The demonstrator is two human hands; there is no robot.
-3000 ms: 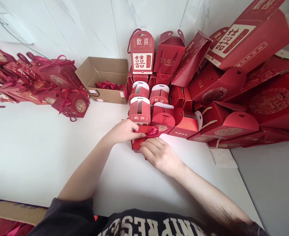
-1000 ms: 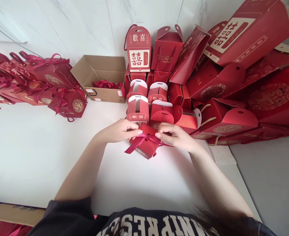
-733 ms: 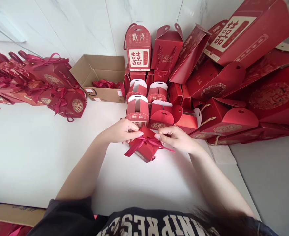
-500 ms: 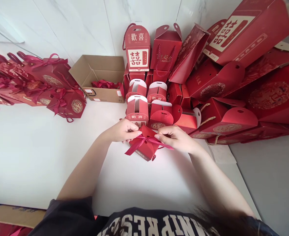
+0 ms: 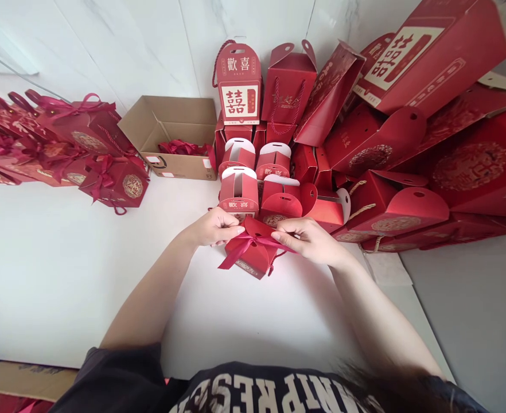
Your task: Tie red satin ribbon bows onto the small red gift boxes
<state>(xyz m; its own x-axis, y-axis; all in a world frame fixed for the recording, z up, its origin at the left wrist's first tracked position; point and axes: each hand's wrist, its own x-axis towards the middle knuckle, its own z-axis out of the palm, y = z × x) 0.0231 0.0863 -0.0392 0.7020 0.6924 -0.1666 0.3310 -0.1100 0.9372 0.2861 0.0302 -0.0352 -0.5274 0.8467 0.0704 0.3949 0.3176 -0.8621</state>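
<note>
A small red gift box with a gold print stands on the white table between my hands. Across its top lies a dark pink ribbon, crossed or knotted at the middle of the lid. My left hand is closed, thumb and forefinger pinching the ribbon at the left of the knot. On the right side, my right hand pinches the ribbon as well, with a tail showing below the fingers. A red cord hangs at the box's right side.
Small red boxes with lids partly open stand just behind. Larger red gift boxes crowd the right. A cardboard box holds loose ribbon. Ribbon-tied boxes are grouped at the left. A tiled wall closes the back.
Both hands stay on the ribbon and have barely moved. The gift box has turned slightly, and its front print shows more. The view has shifted a little.
</note>
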